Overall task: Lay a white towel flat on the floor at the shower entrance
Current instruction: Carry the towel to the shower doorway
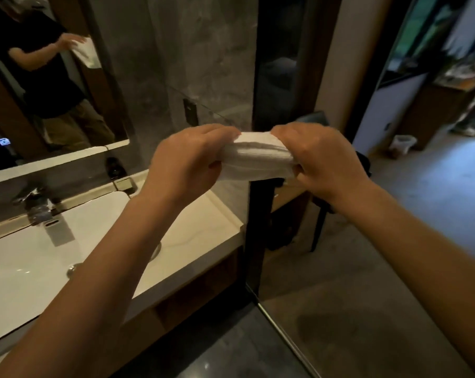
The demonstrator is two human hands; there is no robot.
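White and folded into a thick bundle, the towel (255,156) was held up in the air between both hands, above the right end of the counter (192,241) and in front of a dark door frame (258,214). The left hand (187,165) gripped its left end, fingers curled over the top; the right hand (321,162) was clenched on its right end. A white sink (26,268) with a tap (40,208) lay lower left, and a mirror (40,77) hung above it.
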